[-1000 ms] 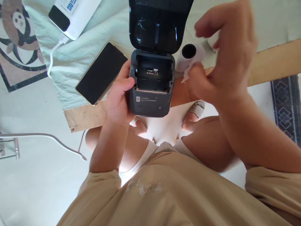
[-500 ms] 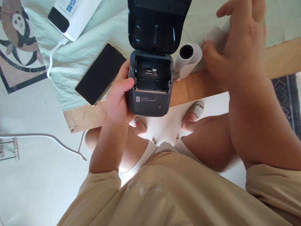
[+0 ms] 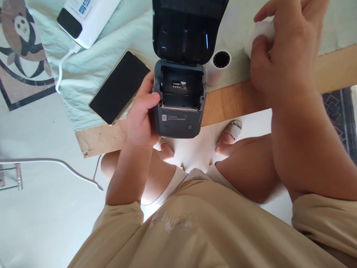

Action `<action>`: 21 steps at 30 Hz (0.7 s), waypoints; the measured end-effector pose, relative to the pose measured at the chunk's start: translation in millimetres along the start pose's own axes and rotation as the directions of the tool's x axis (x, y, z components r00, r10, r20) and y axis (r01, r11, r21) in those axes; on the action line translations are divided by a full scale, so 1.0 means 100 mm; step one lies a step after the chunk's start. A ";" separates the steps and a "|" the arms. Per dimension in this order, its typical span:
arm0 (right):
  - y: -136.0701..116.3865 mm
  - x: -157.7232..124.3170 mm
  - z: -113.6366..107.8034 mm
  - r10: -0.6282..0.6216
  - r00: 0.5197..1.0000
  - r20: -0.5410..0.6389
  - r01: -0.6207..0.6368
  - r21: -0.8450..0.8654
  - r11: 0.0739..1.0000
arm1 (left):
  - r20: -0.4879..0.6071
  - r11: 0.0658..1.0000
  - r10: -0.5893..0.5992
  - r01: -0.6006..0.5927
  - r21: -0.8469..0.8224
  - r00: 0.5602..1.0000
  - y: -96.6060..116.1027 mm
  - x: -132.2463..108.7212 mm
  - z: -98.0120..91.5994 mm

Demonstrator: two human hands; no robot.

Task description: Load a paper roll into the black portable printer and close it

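Note:
My left hand (image 3: 142,111) is closed round the side of a dark grey label printer (image 3: 180,124), thumb on its near face. The printer's glossy black lid (image 3: 185,33) is swung up, and the bay inside shows a small printed sticker but no roll. Right of the printer, a small white paper roll (image 3: 215,74) with a black toothed core stands upright on the cloth. Farther right, my right hand (image 3: 290,48) has its fingers curled over white paper (image 3: 264,31), which is mostly hidden by the hand, so I cannot tell its full shape.
A phone (image 3: 119,87) with a dark screen lies left of the printer. Behind it is a white device (image 3: 89,22) with a plugged-in white cable (image 3: 61,69). Pale green cloth (image 3: 134,33) covers the table up to its bare wooden edge (image 3: 237,98).
The loose curl of paper beside the standing roll is gone from there. My right hand has shifted slightly right and now bunches white paper. The left hand and printer have hardly moved.

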State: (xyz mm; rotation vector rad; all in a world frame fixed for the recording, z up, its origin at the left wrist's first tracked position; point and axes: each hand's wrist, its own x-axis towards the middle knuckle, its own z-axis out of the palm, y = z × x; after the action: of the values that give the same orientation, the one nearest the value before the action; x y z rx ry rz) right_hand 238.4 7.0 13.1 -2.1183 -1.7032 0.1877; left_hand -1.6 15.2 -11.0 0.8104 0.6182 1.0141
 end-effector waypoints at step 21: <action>-0.06 0.06 0.06 0.147 0.987 -0.070 -0.023 0.833 0.552 | -0.025 0.995 -0.023 0.025 0.096 0.999 0.02 -0.01 0.00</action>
State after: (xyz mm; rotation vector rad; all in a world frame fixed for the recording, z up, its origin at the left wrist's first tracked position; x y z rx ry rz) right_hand 232.5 15.3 11.1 -1.4158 -1.0655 0.7185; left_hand -2.8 14.7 -8.9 0.8751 0.7000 0.9786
